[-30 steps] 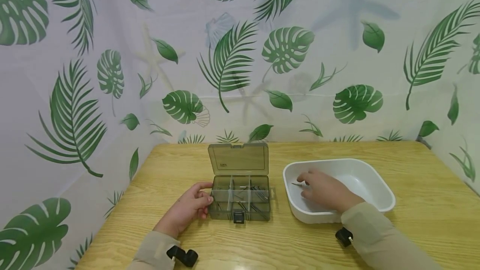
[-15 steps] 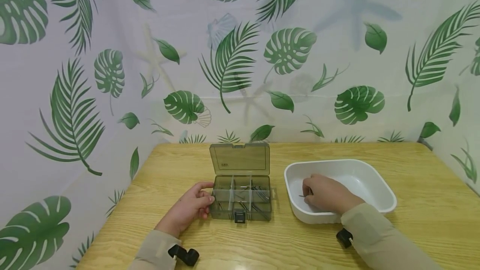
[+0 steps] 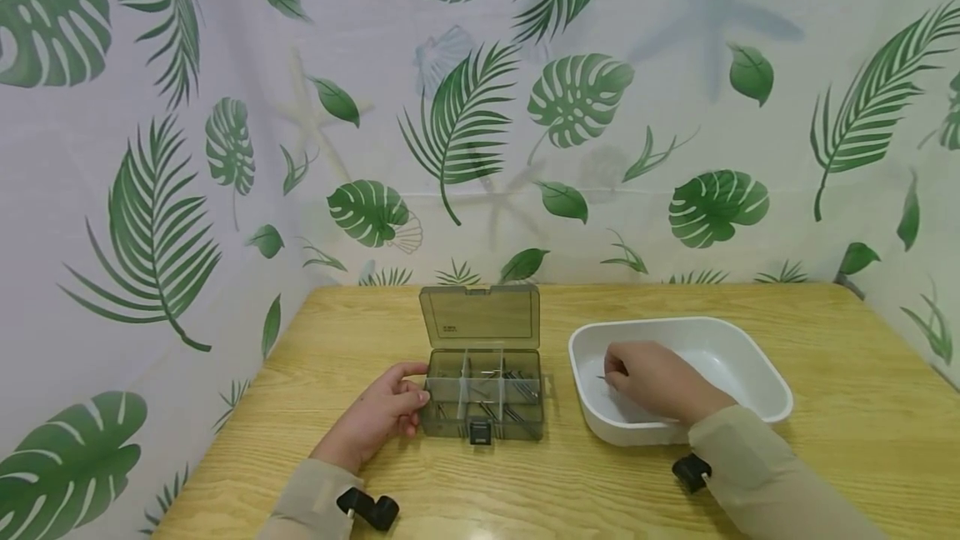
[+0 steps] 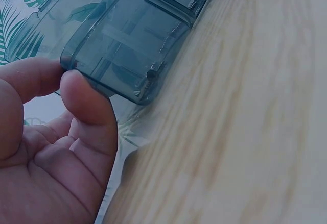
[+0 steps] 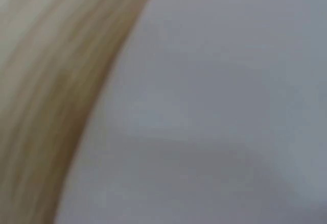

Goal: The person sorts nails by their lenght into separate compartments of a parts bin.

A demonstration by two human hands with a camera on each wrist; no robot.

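Note:
A smoky see-through compartment box stands on the table with its lid raised. Screws and other slim metal pieces lie in its compartments. My left hand pinches the box's left side between thumb and index finger; the left wrist view shows this grip at the corner. Inside the white basin is my right hand, fingers curled down. A thin metal piece pokes out from its fingertips; the rest of it is hidden. Only the basin's blurred wall fills most of the right wrist view.
The wooden table carries the box at its middle and the basin to the right, with a narrow gap between them. A leaf-printed cloth hangs behind and at the sides. Black camera mounts sit at both wrists.
My right hand's fingers have drawn in from a wider spread, and the hand has lifted slightly within the basin, the thin piece moving with it. My left hand and the box stay put.

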